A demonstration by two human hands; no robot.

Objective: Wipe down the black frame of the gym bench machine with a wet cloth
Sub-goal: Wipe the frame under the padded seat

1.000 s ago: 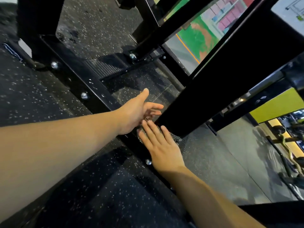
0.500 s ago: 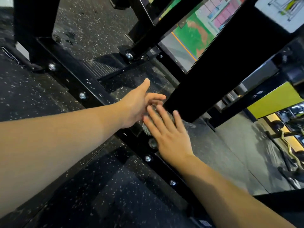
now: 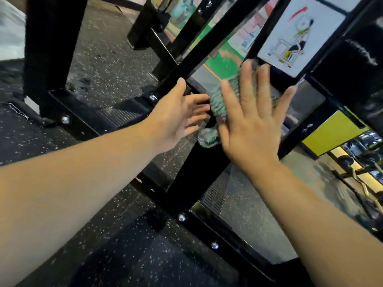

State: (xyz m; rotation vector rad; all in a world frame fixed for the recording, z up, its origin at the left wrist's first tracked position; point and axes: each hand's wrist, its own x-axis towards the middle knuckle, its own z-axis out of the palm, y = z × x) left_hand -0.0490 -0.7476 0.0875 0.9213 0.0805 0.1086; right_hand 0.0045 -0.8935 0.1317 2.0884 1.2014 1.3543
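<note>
The right hand (image 3: 251,125) lies flat with fingers spread, pressing a grey-green nubby cloth (image 3: 217,104) against the slanted black frame post (image 3: 192,175). The cloth bunches out past the hand's thumb side and below it. Just beside it, the left hand (image 3: 176,119) is open, fingers straight, reaching toward the cloth's edge. Above the fingertips sits a white instruction placard (image 3: 296,36).
</note>
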